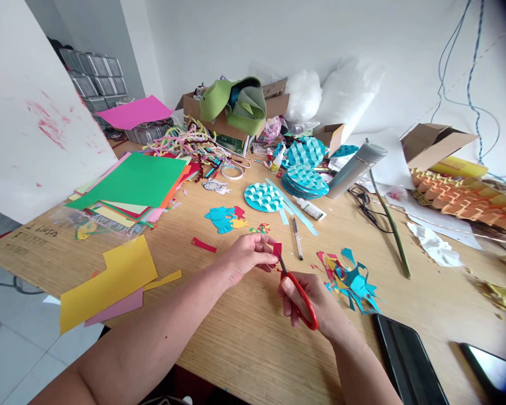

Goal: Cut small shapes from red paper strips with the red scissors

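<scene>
L fingers [266, 259] pinch sm. red paper [277, 247] at tips — R fingers [288, 286] grip scissors [305, 296], blades [282, 263] by its lower edge.

One pen [297, 238] is lying on one table [219, 349]. Beside the pen, one left hand [253, 254] and one right hand [314, 301] are holding one pair of scissors [307, 304] and one red paper piece [277, 248]. Right of it, two phones [409, 360] and one green stem [390, 225] are lying and one grey bottle [356, 169] is standing. Beyond it, two white bottles [310, 208] are resting.
</scene>
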Available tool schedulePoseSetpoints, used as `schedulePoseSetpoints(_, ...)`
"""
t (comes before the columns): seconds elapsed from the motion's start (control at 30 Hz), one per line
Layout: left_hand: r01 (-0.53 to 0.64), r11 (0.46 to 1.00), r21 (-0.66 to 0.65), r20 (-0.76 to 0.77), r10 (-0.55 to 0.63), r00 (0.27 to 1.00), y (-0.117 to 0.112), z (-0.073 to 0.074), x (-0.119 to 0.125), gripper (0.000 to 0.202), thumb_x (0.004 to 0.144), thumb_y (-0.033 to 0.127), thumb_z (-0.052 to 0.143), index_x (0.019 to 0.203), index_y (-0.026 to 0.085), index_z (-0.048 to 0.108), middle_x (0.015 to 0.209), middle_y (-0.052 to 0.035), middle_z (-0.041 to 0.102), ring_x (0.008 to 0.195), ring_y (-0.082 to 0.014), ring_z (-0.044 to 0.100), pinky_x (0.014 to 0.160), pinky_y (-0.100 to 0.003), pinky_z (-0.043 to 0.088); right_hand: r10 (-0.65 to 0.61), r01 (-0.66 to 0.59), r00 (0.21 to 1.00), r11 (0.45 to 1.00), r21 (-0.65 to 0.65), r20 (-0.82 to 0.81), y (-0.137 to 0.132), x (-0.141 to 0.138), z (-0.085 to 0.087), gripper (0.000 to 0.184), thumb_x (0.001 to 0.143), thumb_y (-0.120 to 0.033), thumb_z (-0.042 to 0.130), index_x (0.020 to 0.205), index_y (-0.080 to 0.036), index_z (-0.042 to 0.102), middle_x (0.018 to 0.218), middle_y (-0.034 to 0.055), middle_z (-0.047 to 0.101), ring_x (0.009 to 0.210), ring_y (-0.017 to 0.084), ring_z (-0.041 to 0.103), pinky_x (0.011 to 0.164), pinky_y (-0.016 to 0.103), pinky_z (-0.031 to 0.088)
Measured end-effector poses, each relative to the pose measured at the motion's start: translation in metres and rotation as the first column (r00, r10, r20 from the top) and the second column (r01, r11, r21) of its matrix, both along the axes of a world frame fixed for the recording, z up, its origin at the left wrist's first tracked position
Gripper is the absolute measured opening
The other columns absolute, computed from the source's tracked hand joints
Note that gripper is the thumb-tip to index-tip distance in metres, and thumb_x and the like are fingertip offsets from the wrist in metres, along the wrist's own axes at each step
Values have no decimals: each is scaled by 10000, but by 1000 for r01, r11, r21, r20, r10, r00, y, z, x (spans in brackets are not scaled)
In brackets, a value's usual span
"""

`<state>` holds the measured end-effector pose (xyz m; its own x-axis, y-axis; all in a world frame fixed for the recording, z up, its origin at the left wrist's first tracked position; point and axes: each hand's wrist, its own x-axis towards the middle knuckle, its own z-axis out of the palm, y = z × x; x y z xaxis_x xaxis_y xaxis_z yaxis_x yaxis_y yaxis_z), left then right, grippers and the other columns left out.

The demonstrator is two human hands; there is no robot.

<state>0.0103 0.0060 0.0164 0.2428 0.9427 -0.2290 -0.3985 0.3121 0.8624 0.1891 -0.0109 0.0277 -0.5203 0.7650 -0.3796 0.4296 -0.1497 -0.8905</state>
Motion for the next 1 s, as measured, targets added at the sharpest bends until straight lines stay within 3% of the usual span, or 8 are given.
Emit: schedulePoseSetpoints(1.0, -8, 1000, 8, 3, 8, 1000, 0, 2, -2, 368, 586, 121, 721, 929, 108, 591, 679, -2, 614, 603, -94, 566, 585, -245, 475, 16, -16, 1000, 1000, -3, 17, -1, 0, 2, 503, 773, -645, 573, 634, -169, 486, 498, -4, 579, 352, 95, 528, 353, 175, 321)
